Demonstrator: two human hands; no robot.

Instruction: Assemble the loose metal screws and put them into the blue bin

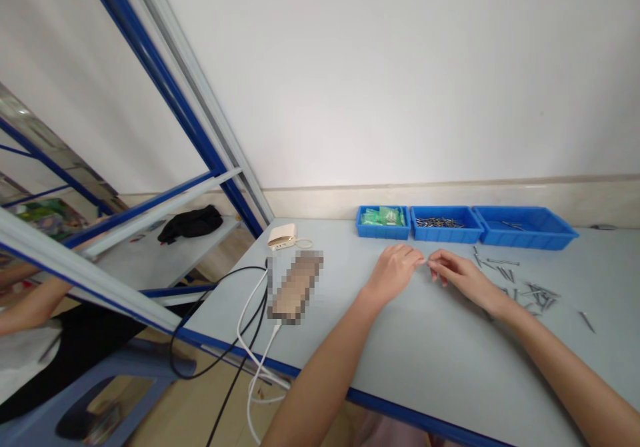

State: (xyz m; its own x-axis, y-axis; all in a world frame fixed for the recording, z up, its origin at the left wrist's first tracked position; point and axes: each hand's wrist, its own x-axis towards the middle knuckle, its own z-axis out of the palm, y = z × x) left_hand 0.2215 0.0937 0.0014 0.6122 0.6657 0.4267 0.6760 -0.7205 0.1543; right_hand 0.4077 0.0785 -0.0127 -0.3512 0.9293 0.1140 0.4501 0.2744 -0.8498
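My left hand (395,270) and my right hand (457,275) meet fingertip to fingertip above the grey table (425,360). Both are closed, with a tiny pale item between them, too small to name. Beyond them stand three blue bins: the left bin (383,234) has green and clear packets (384,216), the middle bin (447,235) holds a heap of small metal pieces (439,223), and the right bin (530,239) has a few thin pieces. Loose screws (543,295) lie scattered beside my right forearm.
A white power bank (283,235) and a blurred-out device (296,288) with a white cable lie on the left. Black and white cables hang over the edge. Beyond the blue frame (165,77), another person's arm (37,307) shows near a black cloth (193,224).
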